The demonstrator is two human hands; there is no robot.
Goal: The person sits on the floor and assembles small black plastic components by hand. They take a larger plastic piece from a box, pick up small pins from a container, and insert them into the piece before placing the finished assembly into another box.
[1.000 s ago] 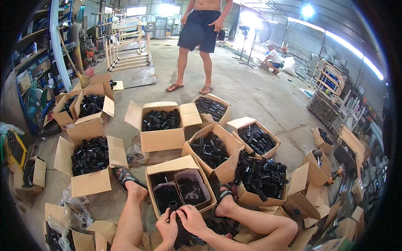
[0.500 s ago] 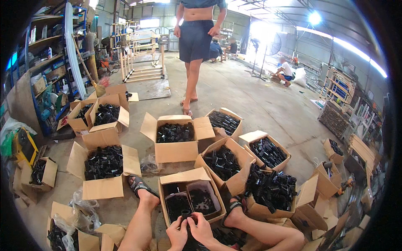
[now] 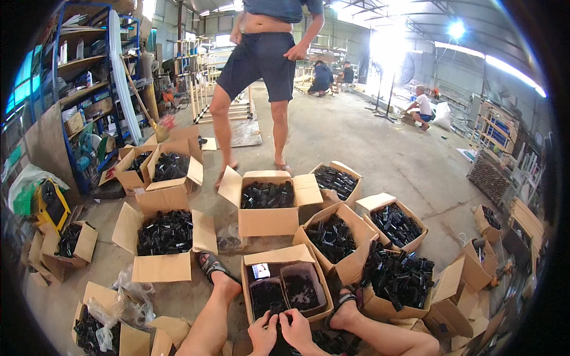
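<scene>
Between the fingertips of my left hand [image 3: 261, 334] and my right hand [image 3: 296, 332] a short black tubular fitting [image 3: 276, 307] stands roughly upright. Both hands are closed around its lower part, thumbs close together, which hides much of it. Just beyond them is an open cardboard box [image 3: 281, 255] between my feet. Inside it, two bins hold small dark pieces: a left bin [image 3: 266, 295] and a right bin [image 3: 301, 291]. A phone with a lit screen [image 3: 260, 271] rests at the box's back left.
Open cartons of black fittings surround me, including a left carton [image 3: 161, 268], a middle carton [image 3: 268, 221] and a heaped right carton [image 3: 396, 308]. A person [image 3: 261, 77] stands beyond the middle carton. Others crouch farther back. A plastic bag [image 3: 127, 296] lies at left.
The standing person has stepped closer, up to the middle carton. The view has shifted, so the boxes sit farther right. The phone's screen now shows bright. Both hands keep holding the fitting.
</scene>
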